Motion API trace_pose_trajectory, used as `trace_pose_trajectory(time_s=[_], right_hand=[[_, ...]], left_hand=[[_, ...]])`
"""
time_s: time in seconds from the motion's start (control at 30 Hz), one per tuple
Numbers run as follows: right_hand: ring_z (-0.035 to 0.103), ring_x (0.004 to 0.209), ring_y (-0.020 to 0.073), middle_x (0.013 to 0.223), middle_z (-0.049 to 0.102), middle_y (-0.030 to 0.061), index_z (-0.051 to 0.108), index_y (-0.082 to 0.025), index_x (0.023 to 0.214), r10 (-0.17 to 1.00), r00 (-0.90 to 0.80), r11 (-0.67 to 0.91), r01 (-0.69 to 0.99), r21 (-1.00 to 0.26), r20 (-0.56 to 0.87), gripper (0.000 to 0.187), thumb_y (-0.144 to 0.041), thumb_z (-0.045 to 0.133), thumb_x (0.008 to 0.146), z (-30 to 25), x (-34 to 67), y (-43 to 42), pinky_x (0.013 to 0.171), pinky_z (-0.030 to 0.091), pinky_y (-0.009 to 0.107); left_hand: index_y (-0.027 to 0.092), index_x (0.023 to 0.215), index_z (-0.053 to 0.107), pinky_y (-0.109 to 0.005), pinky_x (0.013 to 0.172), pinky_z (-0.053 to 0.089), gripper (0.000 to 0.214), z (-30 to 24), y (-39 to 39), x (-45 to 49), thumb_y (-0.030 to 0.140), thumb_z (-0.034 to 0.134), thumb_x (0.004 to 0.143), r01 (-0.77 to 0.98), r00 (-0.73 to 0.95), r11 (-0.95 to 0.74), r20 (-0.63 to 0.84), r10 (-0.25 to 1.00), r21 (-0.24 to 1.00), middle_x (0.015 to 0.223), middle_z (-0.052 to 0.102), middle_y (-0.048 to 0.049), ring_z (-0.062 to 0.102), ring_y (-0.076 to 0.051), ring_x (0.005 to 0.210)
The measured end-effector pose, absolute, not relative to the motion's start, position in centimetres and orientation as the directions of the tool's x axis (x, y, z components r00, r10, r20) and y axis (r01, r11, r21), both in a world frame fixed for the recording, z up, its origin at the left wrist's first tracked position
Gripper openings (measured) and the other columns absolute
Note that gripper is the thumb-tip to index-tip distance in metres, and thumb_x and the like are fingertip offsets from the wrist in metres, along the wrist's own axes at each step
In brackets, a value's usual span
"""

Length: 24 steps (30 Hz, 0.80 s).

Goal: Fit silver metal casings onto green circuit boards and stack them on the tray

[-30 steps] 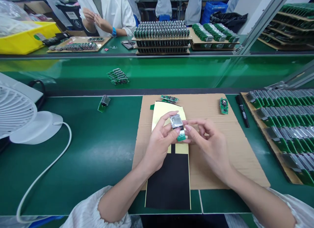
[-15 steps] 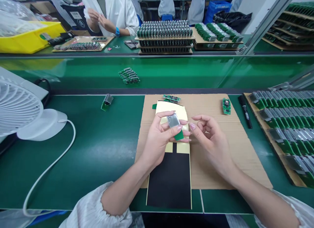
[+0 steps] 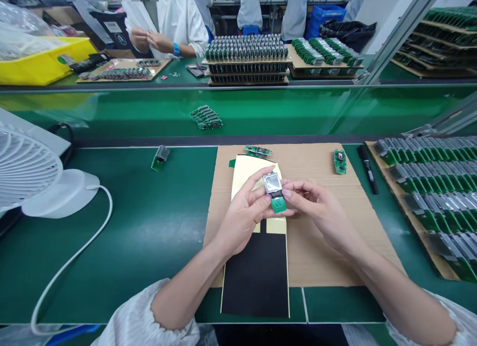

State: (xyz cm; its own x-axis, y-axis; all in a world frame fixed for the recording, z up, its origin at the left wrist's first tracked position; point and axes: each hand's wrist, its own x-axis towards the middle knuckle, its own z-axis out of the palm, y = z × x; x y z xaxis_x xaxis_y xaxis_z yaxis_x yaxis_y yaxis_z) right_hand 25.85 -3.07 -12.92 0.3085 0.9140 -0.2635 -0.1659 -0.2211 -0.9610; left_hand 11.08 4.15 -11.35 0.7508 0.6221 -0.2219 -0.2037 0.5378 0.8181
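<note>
A green worktop (image 3: 130, 237) runs the width of an assembly station, with a glass partition (image 3: 261, 107) behind it and white-coated people at work on the far side. On the worktop lies a sheet of brown cardboard (image 3: 328, 246); on its left part sits a long backing sheet (image 3: 257, 266), pale yellow at the far end and black at the near end. At the left stands a white desk fan (image 3: 33, 177), its white cable (image 3: 74, 256) curling toward the near edge. At the right, a cardboard tray (image 3: 406, 217) holds rows of green circuit boards with silver screens (image 3: 436, 187). A black marker pen (image 3: 368, 168) lies between that tray and the brown cardboard. Above the yellow end of the sheet, the person's left hand (image 3: 240, 214) pinches a small green circuit board with a silver display (image 3: 274, 189), thumb below and fingers curled behind it. The right hand (image 3: 316, 207) meets it from the right, its fingertips pinching the board's lower edge. Loose boards lie about: one (image 3: 340, 161) at the cardboard's far right, one (image 3: 258, 150) at the far end of the sheet, one (image 3: 160, 156) on the bare worktop to the left, and a small cluster (image 3: 206, 117) beyond the partition.
</note>
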Motion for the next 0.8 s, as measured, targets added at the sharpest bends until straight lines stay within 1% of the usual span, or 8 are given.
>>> trace_pose_trajectory(time_s=[0.13, 0.3, 0.4, 0.47, 0.57, 0.67, 0.73, 0.8], right_hand=[[0.059, 0.077, 0.0172, 0.100, 0.066, 0.0060, 0.071, -0.020, 0.082, 0.924, 0.263, -0.251, -0.133, -0.959, -0.279, 0.025, -0.044, 0.071, 0.077, -12.45, 26.24, -3.02, 0.065, 0.053, 0.033], [0.061, 0.082, 0.0181, 0.101, 0.068, 0.0059, 0.071, -0.020, 0.075, 0.927, 0.244, -0.245, -0.179, -0.953, -0.284, 0.025, -0.044, 0.075, 0.072, -12.18, 26.35, -2.91, 0.068, 0.052, 0.031], [0.060, 0.079, 0.0177, 0.098, 0.066, 0.0057, 0.071, -0.019, 0.078, 0.914, 0.280, -0.252, -0.177, -0.951, -0.294, 0.027, -0.046, 0.075, 0.072, -12.61, 26.20, -2.91, 0.065, 0.054, 0.032], [0.061, 0.075, 0.0171, 0.096, 0.065, 0.0050, 0.070, -0.019, 0.078, 0.903, 0.286, -0.268, -0.209, -0.940, -0.321, 0.029, -0.046, 0.075, 0.071, -12.90, 26.08, -2.91, 0.064, 0.056, 0.034], [0.062, 0.075, 0.0167, 0.093, 0.063, 0.0040, 0.069, -0.019, 0.079, 0.905, 0.267, -0.271, -0.234, -0.934, -0.330, 0.028, -0.045, 0.075, 0.072, -12.99, 26.06, -2.91, 0.066, 0.057, 0.034], [0.063, 0.080, 0.0178, 0.090, 0.063, 0.0035, 0.069, -0.019, 0.082, 0.916, 0.241, -0.269, -0.226, -0.936, -0.321, 0.025, -0.043, 0.074, 0.074, -12.73, 26.17, -2.91, 0.069, 0.057, 0.033], [0.063, 0.080, 0.0180, 0.087, 0.064, 0.0030, 0.068, -0.020, 0.086, 0.914, 0.236, -0.282, -0.219, -0.934, -0.331, 0.026, -0.042, 0.075, 0.074, -12.55, 26.18, -2.93, 0.073, 0.057, 0.035], [0.062, 0.075, 0.0170, 0.085, 0.064, 0.0021, 0.067, -0.020, 0.088, 0.911, 0.242, -0.286, -0.215, -0.934, -0.335, 0.029, -0.041, 0.077, 0.071, -12.48, 26.08, -2.95, 0.074, 0.058, 0.037]], left_hand=[[0.022, 0.133, 0.044, -0.043, 0.085, 0.059, 0.047, -11.37, 4.16, 11.10, 0.014, 0.057, 0.089, -0.182, 0.759, 0.526, -0.222, 0.613, 0.830, 0.129, 0.064, -0.0115, 0.065, -0.027, 0.109], [0.025, 0.129, 0.046, -0.042, 0.087, 0.058, 0.043, -11.46, 4.05, 11.05, 0.016, 0.059, 0.089, -0.167, 0.772, 0.513, -0.212, 0.599, 0.842, 0.127, 0.065, -0.0086, 0.063, -0.027, 0.114], [0.026, 0.128, 0.047, -0.042, 0.088, 0.058, 0.040, -11.63, 3.96, 11.04, 0.018, 0.059, 0.090, -0.162, 0.767, 0.492, -0.204, 0.608, 0.856, 0.127, 0.065, -0.0082, 0.062, -0.028, 0.116], [0.025, 0.128, 0.047, -0.042, 0.088, 0.057, 0.040, -11.71, 3.91, 11.07, 0.018, 0.058, 0.090, -0.158, 0.762, 0.484, -0.205, 0.614, 0.861, 0.128, 0.064, -0.0086, 0.062, -0.027, 0.116], [0.023, 0.132, 0.044, -0.041, 0.087, 0.058, 0.044, -11.69, 3.91, 11.12, 0.016, 0.057, 0.090, -0.156, 0.746, 0.498, -0.229, 0.626, 0.853, 0.129, 0.063, -0.0106, 0.062, -0.027, 0.115], [0.021, 0.135, 0.041, -0.041, 0.087, 0.058, 0.051, -11.57, 3.93, 11.16, 0.014, 0.059, 0.088, -0.169, 0.728, 0.511, -0.243, 0.641, 0.842, 0.130, 0.062, -0.0125, 0.062, -0.028, 0.115], [0.021, 0.135, 0.041, -0.040, 0.086, 0.058, 0.054, -11.53, 3.89, 11.20, 0.012, 0.061, 0.086, -0.176, 0.721, 0.507, -0.240, 0.650, 0.844, 0.131, 0.060, -0.0129, 0.061, -0.028, 0.116], [0.021, 0.134, 0.042, -0.039, 0.085, 0.058, 0.053, -11.58, 3.80, 11.25, 0.013, 0.063, 0.085, -0.175, 0.712, 0.497, -0.239, 0.660, 0.850, 0.131, 0.060, -0.0130, 0.061, -0.028, 0.115]])
